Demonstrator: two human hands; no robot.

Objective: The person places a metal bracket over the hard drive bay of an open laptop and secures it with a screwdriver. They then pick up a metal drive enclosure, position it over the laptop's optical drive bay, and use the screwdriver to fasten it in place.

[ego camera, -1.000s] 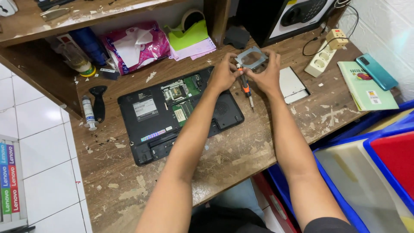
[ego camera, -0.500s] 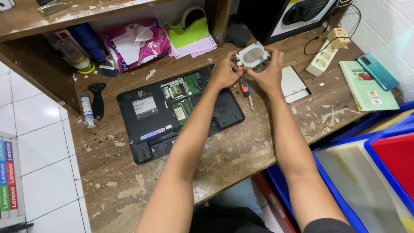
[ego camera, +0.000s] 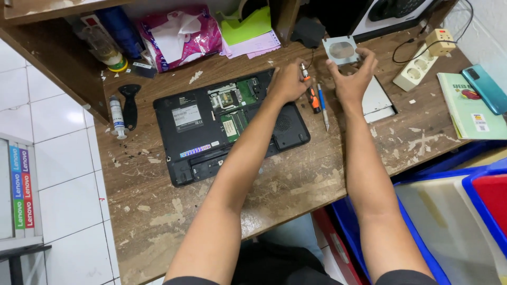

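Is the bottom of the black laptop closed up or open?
Open. The laptop lies upside down on the wooden desk, and a cover is off, so green circuit boards show inside.

- We see the wooden table (ego camera: 296, 184), its top rough, scratched and flecked with pale chipped patches
- The upturned laptop (ego camera: 222, 124) shows us matt black plastic, with glossy green circuit board in the open bay
- The square part (ego camera: 341, 50) at our right hand (ego camera: 353, 79) looks like dull grey metal, with a duller round patch
- The screwdriver (ego camera: 312, 95) by our left hand (ego camera: 288, 82) has a black and orange plastic grip
- The power strip (ego camera: 420, 68) is smooth cream plastic
- The pink packet (ego camera: 179, 34) on the shelf is shiny, crinkled film
- The book (ego camera: 467, 108) has a smooth green paper cover
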